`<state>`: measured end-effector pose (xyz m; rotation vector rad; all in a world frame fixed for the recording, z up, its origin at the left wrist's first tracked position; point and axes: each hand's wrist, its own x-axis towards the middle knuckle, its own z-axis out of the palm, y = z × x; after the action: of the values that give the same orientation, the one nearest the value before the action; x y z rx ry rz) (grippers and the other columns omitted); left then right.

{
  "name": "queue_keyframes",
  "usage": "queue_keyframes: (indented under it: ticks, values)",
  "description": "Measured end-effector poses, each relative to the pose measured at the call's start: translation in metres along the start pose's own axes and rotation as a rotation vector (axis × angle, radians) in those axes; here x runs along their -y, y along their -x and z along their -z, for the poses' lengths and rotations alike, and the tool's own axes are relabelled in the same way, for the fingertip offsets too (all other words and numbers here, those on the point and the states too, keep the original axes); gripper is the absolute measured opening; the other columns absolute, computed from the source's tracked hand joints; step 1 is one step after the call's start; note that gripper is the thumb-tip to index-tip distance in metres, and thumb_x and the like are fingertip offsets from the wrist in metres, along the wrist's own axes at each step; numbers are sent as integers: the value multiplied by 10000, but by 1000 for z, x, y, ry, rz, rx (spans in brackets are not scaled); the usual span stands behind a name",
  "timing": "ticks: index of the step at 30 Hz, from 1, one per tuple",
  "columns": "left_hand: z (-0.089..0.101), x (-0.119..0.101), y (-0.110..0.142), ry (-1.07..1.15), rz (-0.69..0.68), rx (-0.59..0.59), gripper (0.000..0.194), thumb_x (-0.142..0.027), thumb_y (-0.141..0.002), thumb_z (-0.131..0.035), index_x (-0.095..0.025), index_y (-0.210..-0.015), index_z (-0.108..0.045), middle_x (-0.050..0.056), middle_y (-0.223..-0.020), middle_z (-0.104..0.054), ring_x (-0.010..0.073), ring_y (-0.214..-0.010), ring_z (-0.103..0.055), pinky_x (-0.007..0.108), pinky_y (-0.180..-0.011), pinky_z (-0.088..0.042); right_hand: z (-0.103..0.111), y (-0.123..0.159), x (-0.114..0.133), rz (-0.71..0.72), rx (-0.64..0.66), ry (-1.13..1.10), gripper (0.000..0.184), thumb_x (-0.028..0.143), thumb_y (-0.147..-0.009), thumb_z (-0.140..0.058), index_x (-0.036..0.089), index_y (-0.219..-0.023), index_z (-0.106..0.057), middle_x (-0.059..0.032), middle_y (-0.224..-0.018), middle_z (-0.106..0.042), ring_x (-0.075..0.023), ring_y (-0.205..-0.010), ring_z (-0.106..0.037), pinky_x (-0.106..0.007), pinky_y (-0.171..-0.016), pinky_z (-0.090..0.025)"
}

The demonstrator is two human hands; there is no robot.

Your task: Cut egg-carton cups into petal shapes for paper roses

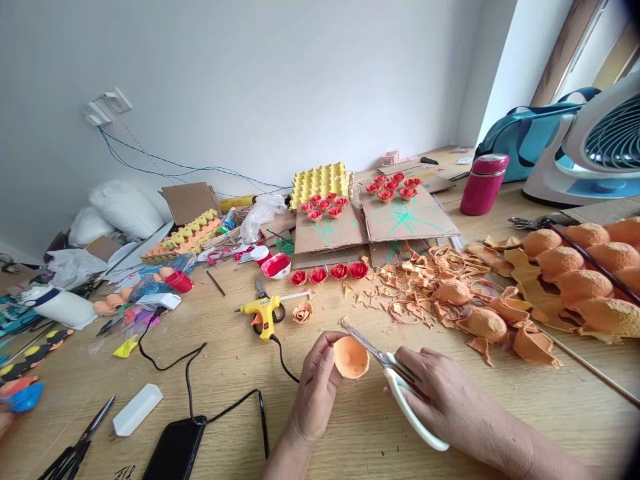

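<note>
My left hand [316, 387] pinches an orange egg-carton cup [351, 358] just above the wooden table [240, 373]. White-handled scissors [395, 380] are gripped in my right hand [445, 400], their blades reaching past the cup's top edge. A pile of orange carton scraps [420, 287] lies beyond the hands. An unpainted paper rose [303, 312] sits beside a yellow glue gun [264, 312].
Red paper roses [330, 273] lie in a row, with others on cardboard sheets [400, 213]. An orange egg tray [585, 267] is at right, with a red flask [483, 183] and a fan [595, 147] behind. A phone [175, 450], black scissors [75, 447] and a white case [137, 409] lie at front left.
</note>
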<state>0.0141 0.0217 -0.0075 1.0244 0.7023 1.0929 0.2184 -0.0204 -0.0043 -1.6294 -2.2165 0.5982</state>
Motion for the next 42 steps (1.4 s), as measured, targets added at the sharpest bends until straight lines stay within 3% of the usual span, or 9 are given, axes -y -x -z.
queue_keyframes:
  ticks: [4, 10, 18, 23, 28, 30, 35, 38, 42]
  values:
    - [-2, -2, 0, 36, -22, -41, 295, -403, -931, -574, -200, -1141, -614, 64, -1053, -596, 152, -820, -568, 241, -643, -514, -1, -1, -3, -3, -32, -7, 260, 377, -979, -406, 236, -766, -454, -11, -685, -596, -189, -663, -563, -308, -599, -298]
    - [3, -2, 0, -69, -62, -62, 403, -407, -948, -561, -257, -1321, -525, 50, -1081, -631, 156, -865, -635, 297, -803, -538, 0, -3, -4, -8, -93, -6, 272, 399, -965, -443, 240, -744, -442, 1, -667, -588, -175, -625, -542, -294, -603, -314]
    - [20, -15, -4, -603, -184, -104, 328, -392, -847, -691, -199, -1094, -594, 87, -1089, -691, 226, -1008, -669, 303, -849, -552, 12, -4, -4, 3, -209, 20, 193, 297, -913, -510, 237, -735, -462, 18, -646, -600, -159, -607, -535, -269, -599, -319]
    - [43, -17, -5, -1011, -302, -245, 472, -347, -879, -616, -217, -1316, -494, 139, -1281, -618, 248, -1066, -654, 355, -846, -567, 30, -8, -18, 14, -414, 112, 155, 281, -912, -518, 223, -773, -480, 10, -689, -631, -152, -615, -561, -286, -664, -316]
    - [53, -17, -2, -1302, -310, -257, 408, -345, -881, -570, -227, -1271, -574, 124, -1181, -668, 252, -915, -690, 415, -819, -582, 63, -7, -53, -157, -581, 351, 126, 324, -915, -493, 215, -856, -510, -34, -778, -684, -200, -702, -622, -311, -700, -322]
    - [55, -15, -1, -1371, -303, -255, 387, -332, -873, -565, -220, -1242, -592, 120, -1135, -695, 276, -949, -689, 431, -830, -576, 81, -1, -68, -305, -630, 440, 147, 354, -915, -491, 219, -860, -505, -45, -815, -703, -209, -710, -640, -314, -686, -314]
    - [57, -10, 1, -1427, -223, -261, 371, -337, -902, -525, -219, -1252, -568, 119, -1171, -689, 288, -1031, -674, 433, -853, -560, 113, 17, -91, -650, -435, 496, 252, 452, -932, -418, 227, -831, -469, -112, -710, -699, -271, -717, -670, -316, -614, -296]
    - [59, -7, 0, -1416, -195, -267, 387, -334, -921, -498, -199, -1281, -534, 131, -1173, -673, 290, -1065, -656, 444, -869, -549, 115, 20, -96, -684, -300, 457, 261, 468, -929, -406, 231, -841, -470, -121, -713, -695, -272, -705, -674, -306, -576, -275]
    - [61, -5, 0, -1388, -234, -294, 407, -332, -923, -501, -194, -1305, -517, 140, -1186, -647, 291, -1079, -640, 440, -854, -552, 113, 15, -93, -661, -259, 461, 196, 416, -921, -443, 230, -876, -485, -109, -723, -695, -252, -671, -665, -299, -562, -262]
